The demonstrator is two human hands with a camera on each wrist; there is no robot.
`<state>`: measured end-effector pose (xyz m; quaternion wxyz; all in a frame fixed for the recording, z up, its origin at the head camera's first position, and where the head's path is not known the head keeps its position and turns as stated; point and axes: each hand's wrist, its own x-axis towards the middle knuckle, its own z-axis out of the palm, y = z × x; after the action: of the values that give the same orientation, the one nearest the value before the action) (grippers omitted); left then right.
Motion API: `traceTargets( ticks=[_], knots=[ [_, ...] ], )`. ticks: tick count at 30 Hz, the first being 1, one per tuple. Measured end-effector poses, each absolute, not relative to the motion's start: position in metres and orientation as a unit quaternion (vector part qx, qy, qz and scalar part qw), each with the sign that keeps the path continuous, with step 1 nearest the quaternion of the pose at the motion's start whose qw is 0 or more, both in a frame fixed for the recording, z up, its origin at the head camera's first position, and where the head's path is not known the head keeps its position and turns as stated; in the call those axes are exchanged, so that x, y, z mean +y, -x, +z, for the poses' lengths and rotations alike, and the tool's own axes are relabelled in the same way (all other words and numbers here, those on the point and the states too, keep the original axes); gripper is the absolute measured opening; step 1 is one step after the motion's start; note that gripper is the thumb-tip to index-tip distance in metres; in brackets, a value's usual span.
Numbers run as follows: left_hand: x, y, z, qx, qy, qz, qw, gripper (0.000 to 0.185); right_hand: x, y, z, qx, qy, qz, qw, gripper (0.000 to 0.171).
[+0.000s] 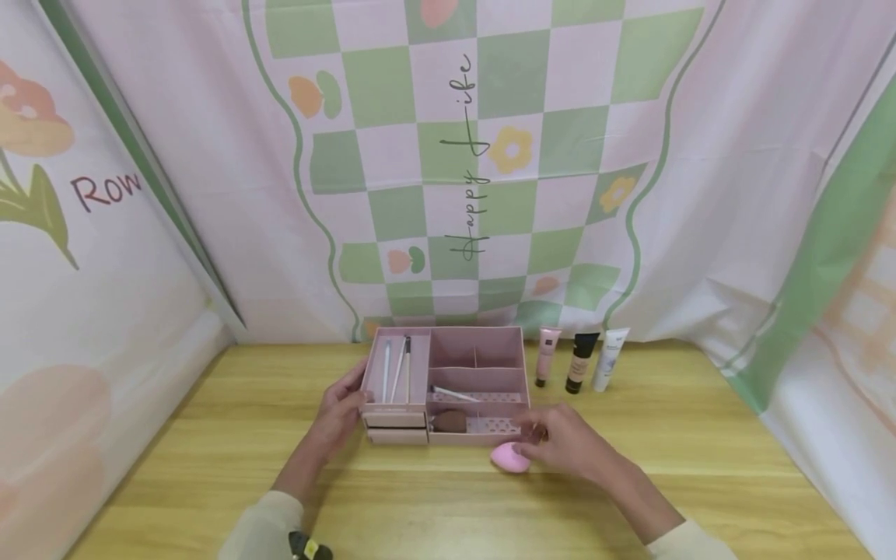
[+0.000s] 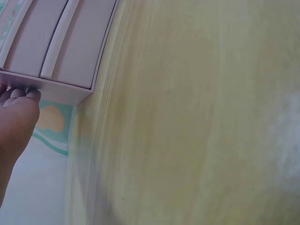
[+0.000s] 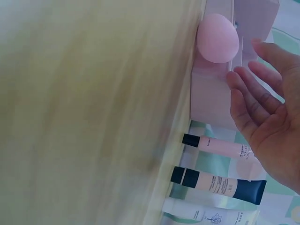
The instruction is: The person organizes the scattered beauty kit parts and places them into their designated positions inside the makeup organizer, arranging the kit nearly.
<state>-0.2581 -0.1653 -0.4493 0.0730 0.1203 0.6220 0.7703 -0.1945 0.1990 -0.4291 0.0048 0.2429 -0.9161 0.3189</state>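
A pink makeup organizer (image 1: 476, 336) stands on the table. My left hand (image 1: 341, 408) rests against its left side, thumb at the front top edge; in the left wrist view, the fingertips (image 2: 33, 93) touch the side wall. A pink egg-shaped makeup sponge (image 1: 509, 458) is in front of the organizer's right part. Beside the sponge is my right hand (image 1: 563, 439), fingers loosely bent. In the right wrist view a gap shows between this hand (image 3: 272, 105) and the sponge (image 3: 218, 38); nothing is held. Slim brushes (image 1: 408, 369) lie in the top left tray.
Three tubes stand right of the organizer: pink (image 1: 546, 358), black-topped (image 1: 580, 364) and white (image 1: 611, 360). The front compartment holds a brown rounded item (image 1: 450, 421), and a white-handled brush (image 1: 455, 394) lies behind it. Two drawers (image 1: 397, 436) face the front. A patterned curtain (image 1: 392, 155) hangs behind the table.
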Motion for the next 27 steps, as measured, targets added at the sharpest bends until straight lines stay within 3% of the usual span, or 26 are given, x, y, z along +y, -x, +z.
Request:
traceTargets(
  ticks=[5,12,27],
  knots=[
    [-0.165,0.258,-0.449,0.621,-0.126,0.77,0.075,0.071,0.199,0.188,-0.431,-0.921,-0.233,0.311,-0.014,0.031],
    [-0.165,0.257,-0.449,0.625,-0.125,0.767,0.077,0.07,0.195,0.183,-0.435,-0.935,-0.241,0.261,0.013,0.034],
    [-0.165,0.257,-0.449,0.62,-0.126,0.771,0.073,0.071,0.192,0.181,-0.437,-0.941,-0.24,0.24,0.012,0.034]
  ],
)
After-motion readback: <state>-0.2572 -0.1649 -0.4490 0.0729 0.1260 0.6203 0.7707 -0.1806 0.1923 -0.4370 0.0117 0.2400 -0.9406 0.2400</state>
